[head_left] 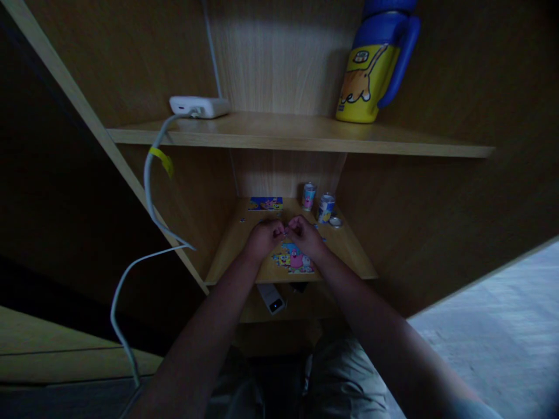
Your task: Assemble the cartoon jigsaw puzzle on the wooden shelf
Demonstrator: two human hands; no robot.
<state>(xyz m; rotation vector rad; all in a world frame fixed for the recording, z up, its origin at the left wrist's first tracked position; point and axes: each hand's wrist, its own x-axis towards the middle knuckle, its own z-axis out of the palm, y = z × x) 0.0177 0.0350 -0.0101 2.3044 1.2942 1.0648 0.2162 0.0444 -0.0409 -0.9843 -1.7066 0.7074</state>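
Note:
Over the lower wooden shelf point(231, 256), my left hand point(266, 237) and my right hand point(304, 235) meet at the fingertips. Both are closed in a pinch around a small piece point(285, 232), probably a jigsaw piece, largely covered by the fingers. Just below them lies a partly joined puzzle point(297, 259) with pink and yellow cartoon figures and an uneven left edge. Behind my hands, a flat blue picture card point(265, 203) rests near the back wall. A few loose pieces point(242, 220) are scattered around; some are partly hidden by my hands.
Two small printed cans point(308, 196) point(325, 208) stand at the back right, beside a round lid point(335, 222). Above, a shelf point(283, 139) holds a white charger point(200, 107) with a hanging cable point(148, 186) and a yellow-blue bottle point(369, 70). A phone point(271, 298) lies underneath.

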